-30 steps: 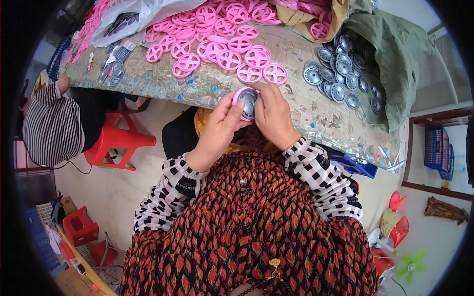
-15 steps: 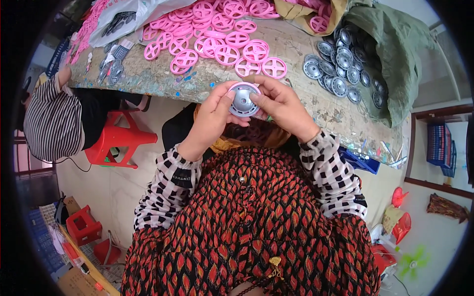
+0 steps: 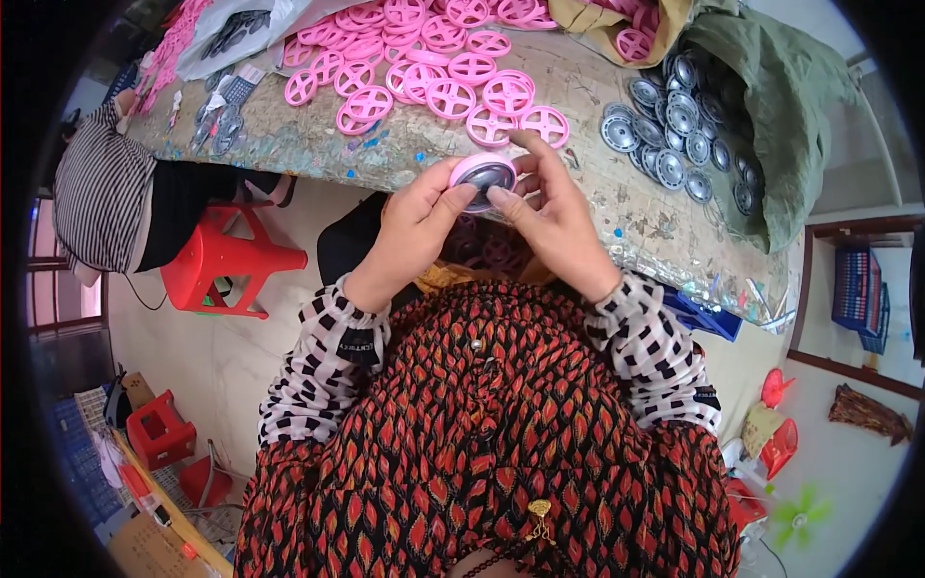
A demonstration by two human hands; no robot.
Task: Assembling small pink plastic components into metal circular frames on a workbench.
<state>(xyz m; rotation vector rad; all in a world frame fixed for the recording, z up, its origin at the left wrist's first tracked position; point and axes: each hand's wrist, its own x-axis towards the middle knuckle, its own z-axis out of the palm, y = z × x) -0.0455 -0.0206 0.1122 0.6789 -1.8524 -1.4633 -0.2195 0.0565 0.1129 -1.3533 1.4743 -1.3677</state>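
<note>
Just in front of the table's near edge, both my hands hold a pink toy wheel [image 3: 463, 166] with a silver hubcap [image 3: 485, 180] set in its face. My left hand [image 3: 409, 229] grips the rim, its thumb lying on the lower left of the hubcap. The thumb of my right hand [image 3: 562, 229] presses the lower right of the cap, while its bent forefinger stands off the rim. Beyond them lie many loose pink wheels [image 3: 450, 98] with four-spoke faces. A pile of silver hubcaps [image 3: 671, 169] is to their right.
A green sack [image 3: 785, 125] lies open behind the hubcaps, beside a brown bag [image 3: 578, 21] of pink wheels. Across the table [image 3: 318, 159], a clear plastic bag [image 3: 207, 43] holds dark parts. At left, a person in a striped top [image 3: 106, 193] is near a red stool [image 3: 226, 260].
The wheel has tilted, so the hubcap's face is seen more obliquely. My right forefinger has lifted from the rim. The whole view has shifted slightly.
</note>
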